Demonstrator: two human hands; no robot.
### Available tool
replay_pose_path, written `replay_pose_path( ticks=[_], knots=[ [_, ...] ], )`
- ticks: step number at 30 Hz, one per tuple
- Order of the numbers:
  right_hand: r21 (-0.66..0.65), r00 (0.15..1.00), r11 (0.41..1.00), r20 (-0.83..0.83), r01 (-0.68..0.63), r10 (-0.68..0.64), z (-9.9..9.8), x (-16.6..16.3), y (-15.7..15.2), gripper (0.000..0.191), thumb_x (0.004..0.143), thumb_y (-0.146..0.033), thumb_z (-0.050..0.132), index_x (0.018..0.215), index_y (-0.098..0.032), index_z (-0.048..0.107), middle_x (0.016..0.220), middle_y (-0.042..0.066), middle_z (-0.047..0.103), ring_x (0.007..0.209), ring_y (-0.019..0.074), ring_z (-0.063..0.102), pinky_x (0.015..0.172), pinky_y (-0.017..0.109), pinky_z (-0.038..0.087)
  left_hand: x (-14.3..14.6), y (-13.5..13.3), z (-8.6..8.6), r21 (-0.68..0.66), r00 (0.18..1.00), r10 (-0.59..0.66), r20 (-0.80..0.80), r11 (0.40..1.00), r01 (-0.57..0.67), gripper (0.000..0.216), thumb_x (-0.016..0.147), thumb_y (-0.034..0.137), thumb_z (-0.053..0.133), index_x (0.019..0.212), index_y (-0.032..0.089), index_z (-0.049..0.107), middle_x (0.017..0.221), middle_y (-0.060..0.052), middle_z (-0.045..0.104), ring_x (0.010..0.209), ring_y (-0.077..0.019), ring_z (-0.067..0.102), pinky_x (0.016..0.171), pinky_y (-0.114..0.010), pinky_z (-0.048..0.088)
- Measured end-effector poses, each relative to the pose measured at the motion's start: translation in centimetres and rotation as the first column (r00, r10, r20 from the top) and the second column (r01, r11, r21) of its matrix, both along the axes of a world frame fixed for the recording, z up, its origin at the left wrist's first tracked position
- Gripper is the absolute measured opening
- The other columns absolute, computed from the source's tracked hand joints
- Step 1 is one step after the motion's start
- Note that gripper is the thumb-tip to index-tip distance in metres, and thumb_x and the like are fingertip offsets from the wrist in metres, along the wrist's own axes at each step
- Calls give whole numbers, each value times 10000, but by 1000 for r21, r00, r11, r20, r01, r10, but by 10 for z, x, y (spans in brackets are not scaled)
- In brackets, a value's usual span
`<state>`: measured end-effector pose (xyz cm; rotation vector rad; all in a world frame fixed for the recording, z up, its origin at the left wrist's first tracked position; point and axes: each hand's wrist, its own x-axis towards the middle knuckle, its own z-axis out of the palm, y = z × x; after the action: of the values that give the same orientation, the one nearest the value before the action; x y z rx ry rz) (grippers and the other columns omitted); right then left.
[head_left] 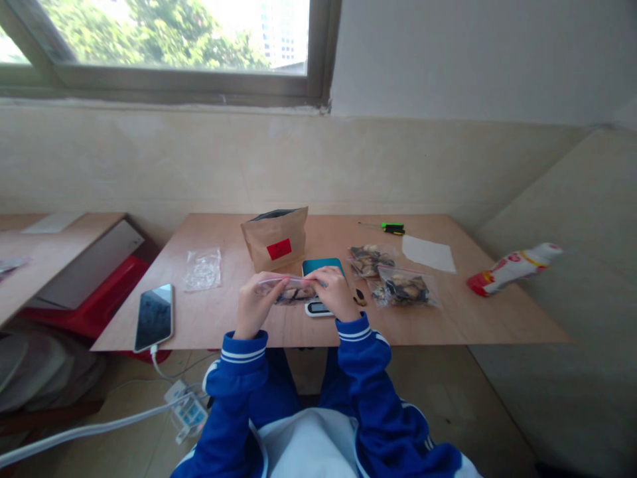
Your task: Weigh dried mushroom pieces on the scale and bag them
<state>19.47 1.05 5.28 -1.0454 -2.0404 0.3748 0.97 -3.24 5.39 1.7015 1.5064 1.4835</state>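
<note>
Between my two hands is a clear zip bag [293, 295] with dark dried pieces inside, held up above the table's front part. My left hand [256, 302] pinches the bag's top edge at its left end. At the other end of that edge, the fingers of my right hand [332, 289] are closed on the bag. Partly hidden behind the bag and my right hand is a small scale [317, 309] with a display and a teal top [322, 264]. An open brown paper pouch [276, 239] with a red label stands just behind.
Right of my hands lie filled zip bags [405, 287] and a few loose dried pieces [359, 297]. Farther back are screwdrivers [393, 229] and white paper [428, 253]. A bottle [515, 269] is at right. Clear empty bags [203, 269] and a plugged-in phone [154, 317] lie left.
</note>
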Motion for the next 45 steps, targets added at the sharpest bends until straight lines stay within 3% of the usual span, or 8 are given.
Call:
replay_pose_path(
  ticks=[6,14,23,26,29,33,41,45],
  knots=[
    [47,999,998,-16,52,-51,1,-4,-3,179,886,-162,612,754,-236,708,774,4,741,742,171,650,837,336,417,4,-1,2,0,999,26,34,1000,-26,195,803,385,678,851,205,736,854,-38,734,808,-183,667,751,-298,518],
    [-36,998,998,-38,-50,49,-4,16,2,135,869,-198,643,824,-263,753,857,2,767,808,178,679,782,302,473,-10,-1,2,-48,987,70,144,997,-63,221,769,405,705,814,192,744,784,-25,738,709,-171,667,641,-265,508],
    [-199,983,977,-176,-81,46,-2,25,0,191,876,-159,590,817,-228,758,811,15,768,855,193,698,813,303,509,-15,-4,1,-86,953,-29,303,995,57,349,832,496,604,751,169,694,628,-24,678,596,-152,617,560,-242,478],
    [-333,953,920,-282,-206,111,1,31,0,183,873,-325,622,967,-217,736,1007,46,747,982,206,672,858,312,515,-13,-4,-1,-85,921,15,389,996,20,336,827,481,616,733,164,675,626,-14,662,569,-131,588,540,-224,456],
    [-479,902,793,-386,-376,194,-4,36,1,448,836,-502,625,1170,-204,643,1217,87,661,1084,217,634,925,343,504,-9,-1,-3,-75,831,106,545,994,-77,306,822,451,626,734,160,662,628,-1,654,527,-106,551,500,-209,423],
    [-564,839,644,-483,-517,250,-20,34,3,511,763,-539,688,1139,-202,609,1198,86,647,1092,207,623,946,347,500,-3,3,-7,-113,723,189,665,982,-153,323,808,456,628,676,161,627,577,13,622,487,-98,525,463,-204,399],
    [-542,819,761,-573,-357,-24,-21,40,3,350,715,-451,750,936,-198,649,961,21,673,964,172,640,884,308,527,3,4,-12,-274,800,179,573,962,-19,455,784,586,597,777,139,687,653,-34,680,581,-154,621,539,-250,493],
    [-598,697,756,-661,-265,-279,-15,65,3,363,666,-448,779,912,-211,656,939,20,702,882,181,672,705,268,571,3,5,-10,-343,860,55,508,928,144,645,802,680,476,1028,112,684,899,-112,735,662,-189,672,553,-285,522]
  ],
)
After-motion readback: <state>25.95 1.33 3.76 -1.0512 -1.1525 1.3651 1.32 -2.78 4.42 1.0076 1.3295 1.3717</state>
